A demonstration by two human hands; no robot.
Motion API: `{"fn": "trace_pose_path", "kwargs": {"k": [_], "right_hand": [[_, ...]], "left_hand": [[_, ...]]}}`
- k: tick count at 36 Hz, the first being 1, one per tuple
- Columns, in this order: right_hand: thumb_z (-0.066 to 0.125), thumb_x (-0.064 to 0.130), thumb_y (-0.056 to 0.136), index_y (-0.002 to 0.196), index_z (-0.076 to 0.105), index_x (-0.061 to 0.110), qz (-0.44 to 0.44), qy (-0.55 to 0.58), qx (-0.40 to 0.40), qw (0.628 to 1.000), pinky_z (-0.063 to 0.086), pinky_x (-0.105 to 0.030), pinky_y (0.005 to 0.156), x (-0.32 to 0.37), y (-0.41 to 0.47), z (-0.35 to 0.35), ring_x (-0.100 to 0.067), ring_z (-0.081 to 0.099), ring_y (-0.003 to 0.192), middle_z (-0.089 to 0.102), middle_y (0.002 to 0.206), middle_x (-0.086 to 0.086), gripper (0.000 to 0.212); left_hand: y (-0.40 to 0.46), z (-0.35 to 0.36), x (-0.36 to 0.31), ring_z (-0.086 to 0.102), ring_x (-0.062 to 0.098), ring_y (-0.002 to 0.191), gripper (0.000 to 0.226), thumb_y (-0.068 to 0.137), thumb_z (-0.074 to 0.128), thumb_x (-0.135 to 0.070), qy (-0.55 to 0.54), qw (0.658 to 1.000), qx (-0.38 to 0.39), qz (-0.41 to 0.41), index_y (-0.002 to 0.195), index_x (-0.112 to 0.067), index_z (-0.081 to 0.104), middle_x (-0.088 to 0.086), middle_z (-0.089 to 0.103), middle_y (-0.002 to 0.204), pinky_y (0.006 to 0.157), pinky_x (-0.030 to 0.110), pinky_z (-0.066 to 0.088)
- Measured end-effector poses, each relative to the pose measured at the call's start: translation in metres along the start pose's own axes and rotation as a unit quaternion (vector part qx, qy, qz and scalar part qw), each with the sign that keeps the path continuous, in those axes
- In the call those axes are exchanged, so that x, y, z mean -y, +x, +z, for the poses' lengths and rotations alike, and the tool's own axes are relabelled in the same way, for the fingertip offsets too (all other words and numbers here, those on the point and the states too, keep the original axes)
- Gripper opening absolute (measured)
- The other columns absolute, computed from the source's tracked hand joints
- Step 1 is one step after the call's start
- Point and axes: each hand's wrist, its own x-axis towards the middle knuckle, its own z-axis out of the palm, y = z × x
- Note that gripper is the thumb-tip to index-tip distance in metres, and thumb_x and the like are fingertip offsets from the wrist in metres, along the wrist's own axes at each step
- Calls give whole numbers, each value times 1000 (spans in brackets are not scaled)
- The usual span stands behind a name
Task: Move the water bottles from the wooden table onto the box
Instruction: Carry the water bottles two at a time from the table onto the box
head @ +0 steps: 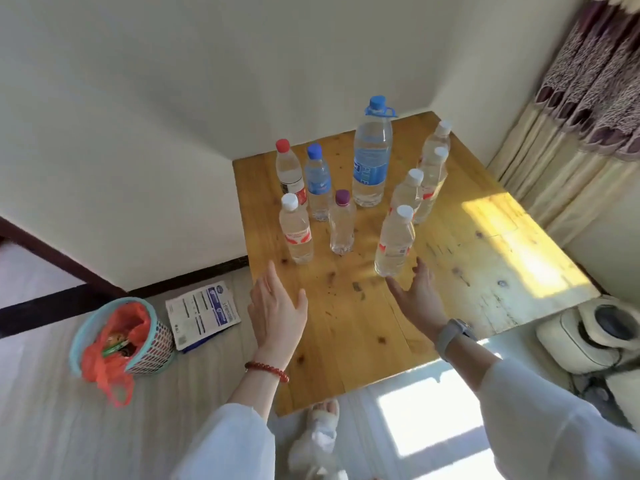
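Several clear water bottles stand upright on the wooden table (467,271). A tall blue-capped bottle (371,154) rises at the back. A white-capped bottle (296,233) is nearest my left hand (277,310), which hovers open just below it. Another white-capped bottle (394,242) stands right in front of my right hand (417,296), whose spread fingers are close to its base but hold nothing. A purple-capped bottle (342,223) stands between those two. No box is in view.
A basket (152,337) with an orange bag sits on the floor left of the table, next to a printed packet (202,313). A white appliance (592,330) stands under the table's right edge. Curtains (588,98) hang at the right.
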Motion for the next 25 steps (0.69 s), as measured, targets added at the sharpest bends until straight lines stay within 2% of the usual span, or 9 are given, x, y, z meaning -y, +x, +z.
{"fn": "trace_pose_path", "kwargs": {"k": [4, 7, 10, 13, 15, 18, 22, 25], "right_hand": [[62, 37, 83, 145, 3, 4, 61, 51, -60, 995, 23, -42, 111, 11, 45, 27, -32, 18, 140, 17, 152, -19, 92], [65, 37, 81, 145, 1, 6, 88, 101, -105, 985, 20, -39, 112, 14, 70, 44, -28, 15, 141, 13, 153, -13, 96], [68, 37, 79, 144, 4, 12, 121, 146, -169, 967, 24, -29, 102, 13, 90, 58, -25, 25, 136, 20, 150, -10, 94], [68, 36, 78, 139, 9, 20, 141, 172, -208, 953, 34, -30, 91, 13, 104, 65, -21, 42, 119, 31, 141, -8, 87], [68, 35, 79, 137, 10, 25, 145, 178, -220, 948, 37, -32, 87, 12, 110, 68, -16, 43, 110, 34, 140, -6, 83], [68, 33, 79, 135, 12, 25, 141, 171, -220, 950, 38, -32, 86, 10, 113, 71, -13, 42, 108, 37, 137, -4, 81], [69, 33, 78, 131, 19, 18, 142, 169, -214, 952, 38, -31, 85, 7, 110, 69, -17, 44, 107, 40, 123, -1, 74], [70, 33, 77, 131, 23, 19, 129, 172, -210, 954, 37, -28, 84, 7, 102, 63, -13, 43, 106, 40, 118, 6, 73]], "left_hand": [[75, 24, 4, 25, 33, 137, 89, 84, 60, -40, -2, 1000, 9, 20, 146, -9, 4, 19, 20, 151, 107, 48, 29], [117, 42, 5, 19, 33, 139, 98, 80, 66, -42, -31, 999, 16, 40, 146, -7, 1, 18, 15, 153, 110, 46, 25], [147, 59, 4, 18, 33, 140, 100, 76, 71, -40, -77, 995, 13, 57, 145, -4, 8, 19, 15, 153, 110, 45, 24], [163, 75, 3, 23, 35, 138, 95, 75, 74, -32, -145, 987, 14, 73, 143, -2, 15, 22, 22, 150, 111, 46, 27], [169, 82, 3, 31, 35, 134, 91, 75, 75, -26, -201, 977, 17, 72, 142, -2, 19, 23, 30, 145, 109, 46, 33], [178, 88, 5, 38, 34, 129, 86, 73, 77, -19, -241, 967, 19, 81, 140, -3, 25, 21, 38, 139, 104, 36, 34], [186, 86, 8, 38, 31, 128, 82, 73, 77, -16, -252, 960, 44, 113, 138, -3, 29, 18, 40, 136, 106, 40, 36], [184, 80, 10, 39, 24, 126, 81, 73, 77, -18, -260, 954, 71, 132, 138, -8, 29, 14, 41, 135, 105, 42, 38]]}}
